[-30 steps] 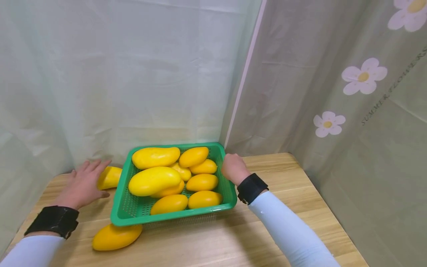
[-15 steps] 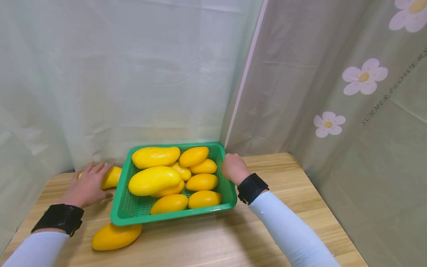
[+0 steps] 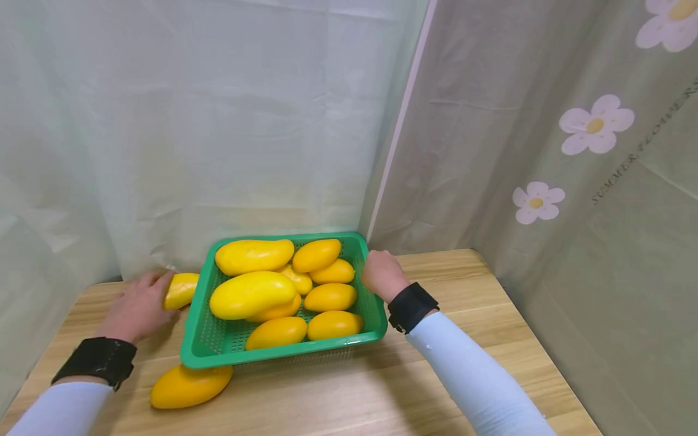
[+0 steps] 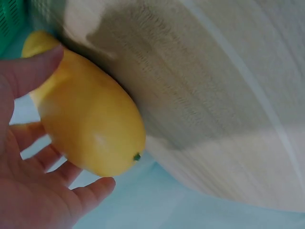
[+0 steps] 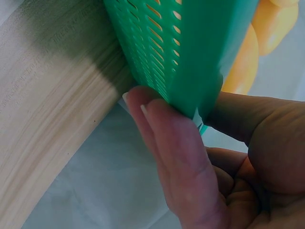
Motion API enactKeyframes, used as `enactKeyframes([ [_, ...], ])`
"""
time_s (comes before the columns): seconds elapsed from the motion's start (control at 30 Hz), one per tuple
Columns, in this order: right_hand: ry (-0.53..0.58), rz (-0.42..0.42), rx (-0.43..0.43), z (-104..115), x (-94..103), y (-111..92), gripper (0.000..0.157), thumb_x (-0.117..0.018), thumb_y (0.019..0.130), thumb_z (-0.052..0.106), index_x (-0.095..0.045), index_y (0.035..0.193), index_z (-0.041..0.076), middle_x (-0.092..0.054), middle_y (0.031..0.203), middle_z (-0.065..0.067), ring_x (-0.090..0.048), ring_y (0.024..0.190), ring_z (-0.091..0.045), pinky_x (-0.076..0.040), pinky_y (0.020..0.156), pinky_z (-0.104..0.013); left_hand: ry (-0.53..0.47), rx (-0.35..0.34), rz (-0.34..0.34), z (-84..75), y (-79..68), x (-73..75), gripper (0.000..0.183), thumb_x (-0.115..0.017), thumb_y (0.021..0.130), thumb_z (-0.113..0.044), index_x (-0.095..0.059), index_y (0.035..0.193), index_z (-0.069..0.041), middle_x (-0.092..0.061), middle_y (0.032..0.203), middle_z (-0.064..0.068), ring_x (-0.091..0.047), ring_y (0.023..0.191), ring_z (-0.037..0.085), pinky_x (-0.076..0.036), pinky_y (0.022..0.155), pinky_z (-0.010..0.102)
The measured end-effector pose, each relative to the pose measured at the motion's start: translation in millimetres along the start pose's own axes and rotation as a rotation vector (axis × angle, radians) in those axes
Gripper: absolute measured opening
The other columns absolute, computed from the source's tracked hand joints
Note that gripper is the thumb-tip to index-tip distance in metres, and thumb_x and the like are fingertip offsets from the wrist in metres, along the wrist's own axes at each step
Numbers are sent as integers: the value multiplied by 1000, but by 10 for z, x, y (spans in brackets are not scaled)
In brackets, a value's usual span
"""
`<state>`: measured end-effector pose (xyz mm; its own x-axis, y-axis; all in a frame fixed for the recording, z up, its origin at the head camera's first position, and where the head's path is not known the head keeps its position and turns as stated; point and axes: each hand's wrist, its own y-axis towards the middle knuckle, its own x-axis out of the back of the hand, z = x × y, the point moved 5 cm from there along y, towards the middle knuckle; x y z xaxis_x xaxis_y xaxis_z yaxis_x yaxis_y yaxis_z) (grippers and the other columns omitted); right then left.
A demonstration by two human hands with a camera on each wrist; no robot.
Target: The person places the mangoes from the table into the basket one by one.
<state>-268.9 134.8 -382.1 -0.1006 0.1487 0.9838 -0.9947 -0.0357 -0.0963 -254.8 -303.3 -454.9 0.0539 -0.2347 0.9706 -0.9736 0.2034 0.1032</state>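
My left hand (image 3: 139,306) holds a yellow papaya (image 3: 181,291) lying on the table left of the basket. In the left wrist view the thumb lies over the narrow end of the papaya (image 4: 90,109) and the fingers curve along its far side; a small green stem spot shows at its broad end. My right hand (image 3: 383,275) grips the right rim of a green plastic basket (image 3: 283,357), thumb inside and fingers against the outer wall (image 5: 200,52). Inside the basket are large yellow papayas (image 3: 252,295) and several smaller orange-yellow mangoes (image 3: 331,298).
One mango (image 3: 191,386) lies on the wooden table (image 3: 338,402) by the basket's front left corner. A pale curtain (image 3: 245,133) hangs right behind the table, and a flowered curtain (image 3: 545,133) runs along the right.
My left hand has moved right and down onto the papaya, its fingers going from spread to curved round it. The right hand and basket have stayed in place.
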Motion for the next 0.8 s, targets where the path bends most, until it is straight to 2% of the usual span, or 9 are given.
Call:
enactKeyframes([
  [0.13, -5, -11, 10, 0, 0, -3, 18, -54, 86, 4, -57, 68, 6, -42, 57, -3, -45, 46, -16, -36, 40, -22, -42, 19, -28, 39, -14, -23, 85, -77, 71, -27, -35, 135, 9, -41, 113, 36, -45, 91, 49, -40, 74, 61],
  [0.27, -8, -22, 24, 4, 10, -6, 18, -54, 85, 4, -58, 68, 5, -43, 58, -3, -46, 47, -16, -37, 41, -22, -67, 57, -10, 74, -37, -29, 81, -77, 69, -32, -41, 125, 14, -41, 104, 36, -39, 89, 47, -39, 72, 58],
  [0.4, -5, -23, 37, 4, 29, -20, 19, -54, 86, 4, -57, 68, 5, -41, 57, -2, -46, 47, -16, -37, 41, -22, -77, 69, 1, 83, -75, 10, 74, -78, 67, -35, -47, 114, 13, -50, 98, 37, -39, 92, 49, -39, 72, 58],
  [0.57, 16, -21, 41, -9, 48, -39, 20, -54, 86, 3, -57, 67, 6, -41, 56, -2, -46, 46, -16, -38, 41, -21, -105, 102, 70, 101, -128, 38, 79, -78, 67, -38, -44, 120, 10, -59, 94, 31, -54, 81, 42, -44, 67, 54],
  [0.67, 17, -13, 36, -20, 47, -37, 19, -54, 86, 3, -58, 68, 5, -42, 56, -2, -47, 46, -16, -38, 40, -21, -116, 142, 116, 114, -181, 70, 86, -78, 67, -43, -41, 123, 12, -58, 95, 30, -56, 78, 37, -44, 65, 49],
  [0.8, 17, -11, 41, -24, 55, -40, 18, -54, 86, 4, -58, 69, 5, -42, 57, -2, -46, 46, -16, -37, 40, -21, -126, 204, 149, 125, -269, 153, 88, -75, 68, -50, -43, 117, 14, -57, 91, 26, -53, 74, 32, -43, 60, 43],
])
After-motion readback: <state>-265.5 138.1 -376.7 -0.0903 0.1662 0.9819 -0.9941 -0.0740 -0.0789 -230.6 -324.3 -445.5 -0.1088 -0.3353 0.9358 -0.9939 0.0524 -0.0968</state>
